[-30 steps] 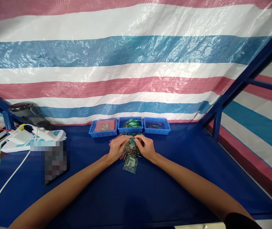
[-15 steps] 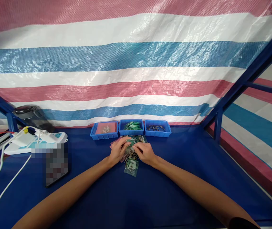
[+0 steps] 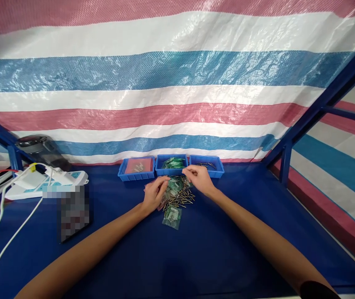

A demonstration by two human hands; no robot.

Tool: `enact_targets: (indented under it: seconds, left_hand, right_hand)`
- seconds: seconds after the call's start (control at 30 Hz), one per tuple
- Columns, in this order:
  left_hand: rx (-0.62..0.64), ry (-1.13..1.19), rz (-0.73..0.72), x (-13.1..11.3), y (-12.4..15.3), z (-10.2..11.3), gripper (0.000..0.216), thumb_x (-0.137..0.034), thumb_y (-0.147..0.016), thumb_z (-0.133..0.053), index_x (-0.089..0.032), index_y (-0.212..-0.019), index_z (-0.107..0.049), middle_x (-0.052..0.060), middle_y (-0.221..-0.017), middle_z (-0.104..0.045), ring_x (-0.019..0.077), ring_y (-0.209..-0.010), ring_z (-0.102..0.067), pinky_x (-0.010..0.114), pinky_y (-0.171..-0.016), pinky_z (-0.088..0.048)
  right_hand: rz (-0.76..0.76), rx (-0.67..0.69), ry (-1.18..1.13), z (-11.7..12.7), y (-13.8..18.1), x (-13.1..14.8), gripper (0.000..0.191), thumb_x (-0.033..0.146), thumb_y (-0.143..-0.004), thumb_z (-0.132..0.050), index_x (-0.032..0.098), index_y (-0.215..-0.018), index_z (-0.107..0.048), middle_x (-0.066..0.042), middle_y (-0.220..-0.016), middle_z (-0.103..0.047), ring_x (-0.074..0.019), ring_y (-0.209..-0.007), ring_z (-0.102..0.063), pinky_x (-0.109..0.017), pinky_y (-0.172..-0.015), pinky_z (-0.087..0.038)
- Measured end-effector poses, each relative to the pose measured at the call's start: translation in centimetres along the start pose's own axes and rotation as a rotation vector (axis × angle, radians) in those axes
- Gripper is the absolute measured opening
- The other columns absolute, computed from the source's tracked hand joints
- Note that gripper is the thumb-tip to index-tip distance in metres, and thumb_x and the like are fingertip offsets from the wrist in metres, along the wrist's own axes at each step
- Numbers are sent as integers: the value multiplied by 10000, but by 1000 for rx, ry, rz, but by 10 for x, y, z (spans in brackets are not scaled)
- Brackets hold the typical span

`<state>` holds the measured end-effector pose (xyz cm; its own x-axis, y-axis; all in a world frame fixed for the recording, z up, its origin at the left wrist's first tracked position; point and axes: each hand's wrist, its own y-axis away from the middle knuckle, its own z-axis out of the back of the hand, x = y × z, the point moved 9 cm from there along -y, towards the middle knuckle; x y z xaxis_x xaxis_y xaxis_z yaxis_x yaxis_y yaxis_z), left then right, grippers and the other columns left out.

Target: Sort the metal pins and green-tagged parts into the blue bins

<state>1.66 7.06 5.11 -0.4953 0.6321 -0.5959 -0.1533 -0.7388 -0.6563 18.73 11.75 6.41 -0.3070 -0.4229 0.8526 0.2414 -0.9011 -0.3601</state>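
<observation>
A heap of small green bags and thin brass pins (image 3: 177, 195) lies on the blue table. My left hand (image 3: 153, 193) rests at the heap's left edge, its fingertips pinched together on something too small to name. My right hand (image 3: 198, 177) is raised beside the right blue bin (image 3: 207, 165), fingers pinched on something I cannot make out. Three blue bins stand in a row behind the heap: the left bin (image 3: 135, 168) has a pink lining, the middle bin (image 3: 171, 164) holds green bags, the right one holds loose pins. One green bag (image 3: 171, 216) lies nearest to me.
A white power strip (image 3: 45, 182) with cables lies at the left, next to a dark object (image 3: 39, 149) and a blurred black device (image 3: 73, 211). A striped tarp hangs behind. A blue frame post (image 3: 285, 166) stands at the right.
My right hand has left the heap and risen up and to the right, toward the right bin. My left hand has stayed at the heap's left edge.
</observation>
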Motion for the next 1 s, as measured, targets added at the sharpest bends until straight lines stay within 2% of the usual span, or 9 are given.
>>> enact_targets:
  seconds: [0.07,0.13,0.23,0.47,0.6,0.73,0.83,0.93,1.0]
  left_hand:
    - [0,-6,-5,0,0,0,204,-261,-914,-461,-178,-1005,-623,27,-862,-685,72,-563,-587,166,-546,-447]
    - [-17,-22,-3,0,0,1,195,-256,-910,-470,-179,-1002,-624,21,-827,-683,74,-554,-583,172,-548,-444]
    - [-68,-42,25,0,-1,6,185,-268,-898,-491,-176,-991,-622,18,-777,-667,99,-607,-601,189,-584,-456]
    - [-101,-19,62,-2,-5,9,200,-295,-902,-470,-170,-952,-618,32,-799,-632,118,-662,-589,222,-639,-467]
    - [-82,-13,49,-3,-5,7,196,-289,-903,-465,-171,-930,-619,33,-805,-630,120,-672,-582,224,-644,-461]
    - [-74,-25,54,-4,-6,7,172,-267,-900,-476,-171,-914,-619,17,-758,-605,109,-635,-550,215,-622,-442]
    - [-84,-30,56,-6,-8,9,178,-265,-904,-470,-171,-945,-615,31,-836,-610,96,-610,-525,217,-619,-442]
    - [-56,-17,54,-6,-11,7,232,-292,-912,-453,-186,-1058,-599,73,-1057,-599,82,-593,-517,228,-619,-455]
    - [-7,-15,62,-4,-12,2,282,-321,-909,-461,-198,-1135,-575,80,-1090,-596,77,-563,-502,227,-593,-450]
  right_hand:
    - [117,59,422,-7,4,8,272,359,-879,-513,167,-737,-645,-33,-611,-602,-138,-547,-531,-248,-541,-355]
    - [172,135,717,-17,7,8,159,237,-867,-530,166,-797,-653,-63,-732,-649,-161,-639,-578,-255,-584,-366]
    - [167,204,874,-26,10,4,109,214,-855,-554,169,-857,-653,-73,-830,-644,-169,-682,-593,-262,-599,-384]
    - [294,207,834,-54,24,7,306,393,-832,-598,157,-1025,-630,-109,-1003,-617,-237,-940,-525,-337,-783,-425]
    - [306,208,831,-64,30,2,273,368,-841,-589,141,-984,-641,-122,-1011,-627,-243,-945,-497,-368,-816,-404]
    - [331,191,831,-66,33,5,179,252,-888,-513,137,-916,-647,-117,-945,-649,-241,-911,-500,-370,-779,-391]
    - [334,131,731,-60,31,12,185,196,-907,-460,146,-889,-637,-103,-895,-659,-232,-894,-517,-360,-766,-388]
    - [279,-9,513,-40,27,16,193,229,-924,-437,162,-910,-618,-85,-880,-649,-206,-861,-543,-328,-764,-403]
    - [248,-62,373,-30,25,18,211,266,-934,-419,167,-915,-604,-70,-845,-630,-188,-815,-556,-298,-736,-418]
